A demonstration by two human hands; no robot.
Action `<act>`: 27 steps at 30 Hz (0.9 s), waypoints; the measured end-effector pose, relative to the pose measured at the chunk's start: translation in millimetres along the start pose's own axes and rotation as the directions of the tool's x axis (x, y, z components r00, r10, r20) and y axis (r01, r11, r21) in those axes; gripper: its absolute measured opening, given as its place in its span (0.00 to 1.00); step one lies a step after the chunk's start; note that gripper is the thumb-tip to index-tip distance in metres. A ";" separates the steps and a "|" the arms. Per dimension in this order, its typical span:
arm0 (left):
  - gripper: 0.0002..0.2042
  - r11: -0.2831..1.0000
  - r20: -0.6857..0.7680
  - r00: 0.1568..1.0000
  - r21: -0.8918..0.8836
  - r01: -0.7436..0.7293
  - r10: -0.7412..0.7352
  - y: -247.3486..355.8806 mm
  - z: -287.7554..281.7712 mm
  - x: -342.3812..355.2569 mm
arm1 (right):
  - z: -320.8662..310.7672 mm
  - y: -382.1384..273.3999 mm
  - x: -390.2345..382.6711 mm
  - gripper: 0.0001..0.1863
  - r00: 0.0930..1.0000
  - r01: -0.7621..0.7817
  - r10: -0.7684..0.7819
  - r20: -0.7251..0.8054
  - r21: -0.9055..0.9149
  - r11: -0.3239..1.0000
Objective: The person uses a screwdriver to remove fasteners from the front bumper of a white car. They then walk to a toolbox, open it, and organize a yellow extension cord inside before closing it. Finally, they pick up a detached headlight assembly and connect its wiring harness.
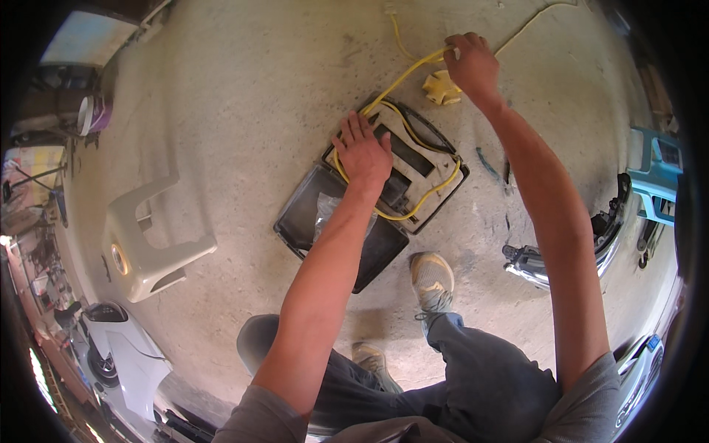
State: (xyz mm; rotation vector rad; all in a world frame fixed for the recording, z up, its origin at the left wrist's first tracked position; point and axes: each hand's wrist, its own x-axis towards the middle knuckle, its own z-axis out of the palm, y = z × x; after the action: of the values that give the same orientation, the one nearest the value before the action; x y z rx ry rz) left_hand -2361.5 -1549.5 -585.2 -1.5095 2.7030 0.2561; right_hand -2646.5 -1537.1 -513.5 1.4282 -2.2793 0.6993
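The left hand (363, 153) is held flat, fingers slightly spread, over the open black case (294, 215), where the yellow cable (417, 66) is looped; the cable is pinched by the outstretched right hand (473, 68).

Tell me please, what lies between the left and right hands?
In the head view, part of the open case, a stretch of yellow cable and, nearer the right hand, a yellow block on the floor lie between them.
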 end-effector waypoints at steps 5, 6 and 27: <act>0.37 1.000 0.003 1.000 0.026 -0.002 0.002 1.3 -1.0 -0.6 | -19.8 25.0 14.9 0.08 0.984 0.135 -0.147 -0.106 -0.108 0.985; 0.37 0.999 0.003 1.000 0.035 -0.003 0.003 1.5 -1.2 -1.2 | -23.5 26.9 16.5 0.08 0.974 0.169 -0.186 -0.125 -0.139 0.976; 0.39 0.999 -0.057 0.997 -0.008 -0.047 0.047 -0.4 7.3 -2.7 | -173.3 -109.9 28.8 0.24 0.796 0.176 -0.311 0.520 0.293 0.940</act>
State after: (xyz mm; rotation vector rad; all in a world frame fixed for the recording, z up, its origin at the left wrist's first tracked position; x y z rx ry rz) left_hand -2360.1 -1546.2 -592.1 -1.4794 2.7882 0.2316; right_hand -2552.2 -1497.6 -333.2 2.2481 -2.3974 0.5173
